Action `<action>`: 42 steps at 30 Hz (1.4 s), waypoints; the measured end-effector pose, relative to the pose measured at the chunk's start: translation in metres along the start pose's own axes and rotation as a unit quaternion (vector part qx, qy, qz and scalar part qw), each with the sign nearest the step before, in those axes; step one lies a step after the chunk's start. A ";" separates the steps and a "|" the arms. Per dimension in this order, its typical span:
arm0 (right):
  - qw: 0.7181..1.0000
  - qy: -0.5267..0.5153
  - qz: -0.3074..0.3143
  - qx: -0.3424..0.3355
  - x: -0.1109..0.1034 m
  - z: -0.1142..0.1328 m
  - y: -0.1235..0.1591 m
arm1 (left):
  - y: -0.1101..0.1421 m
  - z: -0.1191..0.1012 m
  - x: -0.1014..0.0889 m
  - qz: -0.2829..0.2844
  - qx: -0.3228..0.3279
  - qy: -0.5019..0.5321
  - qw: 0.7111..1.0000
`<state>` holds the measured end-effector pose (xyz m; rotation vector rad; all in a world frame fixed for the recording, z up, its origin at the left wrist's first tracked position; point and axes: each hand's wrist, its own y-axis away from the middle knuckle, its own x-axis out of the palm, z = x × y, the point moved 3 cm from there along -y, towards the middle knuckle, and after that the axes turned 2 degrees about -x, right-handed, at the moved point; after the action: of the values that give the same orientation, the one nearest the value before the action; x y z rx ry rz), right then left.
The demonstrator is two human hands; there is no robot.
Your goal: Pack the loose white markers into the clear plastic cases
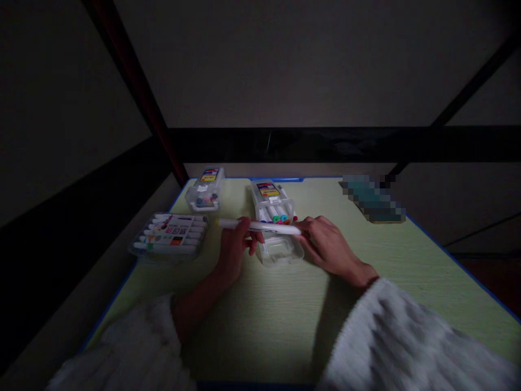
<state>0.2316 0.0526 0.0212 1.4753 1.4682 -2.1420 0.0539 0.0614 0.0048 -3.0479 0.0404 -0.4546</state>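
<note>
A white marker [271, 227] with a yellow end at the left lies level across both hands. My left hand [236, 247] is closed on it near the yellow end. At the opposite tip, my right hand [328, 244] pinches the marker between thumb and fingers. Just beyond and beneath the marker, a clear plastic case [266, 200] stands with its front part [280, 251] folded out toward me. Several white markers with coloured ends [279, 213] lie inside it, partly hidden by the held marker.
A second clear case [205, 190] stands at the back left. Nearer on the left lies a flat clear pack of markers [171, 234]. A phone-like flat object [372, 201], blurred out, rests at the back right. The pale table [260, 331] has a blue edge.
</note>
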 end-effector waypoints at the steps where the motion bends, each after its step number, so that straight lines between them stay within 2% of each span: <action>1: 1.000 0.001 -0.003 -0.001 0.000 0.000 0.000 | 0.000 0.000 0.000 -0.001 0.000 0.003 1.000; 6: 1.000 -0.018 -0.013 0.004 0.002 -0.001 0.003 | 0.000 -0.002 0.001 -0.002 -0.010 0.014 1.000; 9: 0.995 -0.077 -0.043 0.049 0.004 -0.003 0.005 | 0.001 -0.003 0.001 -0.006 -0.026 0.026 0.999; 14: 0.963 -0.204 -0.102 0.143 0.006 -0.004 0.003 | 0.000 -0.005 0.002 -0.006 -0.034 0.045 0.998; 24: 0.907 -0.331 -0.124 0.230 0.015 -0.011 0.005 | 0.001 -0.005 0.001 0.022 -0.047 0.068 0.996; 27: 0.876 -0.391 -0.132 0.251 0.018 -0.013 0.004 | 0.002 -0.005 0.001 0.029 -0.059 0.063 0.996; 33: 0.788 -0.516 -0.134 0.308 0.020 -0.014 0.000 | 0.005 -0.004 0.004 0.058 -0.073 0.055 0.994; 37: 0.759 -0.537 -0.141 0.341 0.021 -0.019 0.002 | 0.007 -0.005 0.006 0.070 -0.067 0.026 0.995; 42: 0.735 -0.560 -0.168 0.343 0.021 -0.022 0.004 | 0.009 -0.006 0.006 0.086 -0.032 -0.036 0.995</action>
<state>0.2375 0.0759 0.0014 -0.2874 0.4719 -3.0069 0.0581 0.0517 0.0114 -3.0852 0.3177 -0.3369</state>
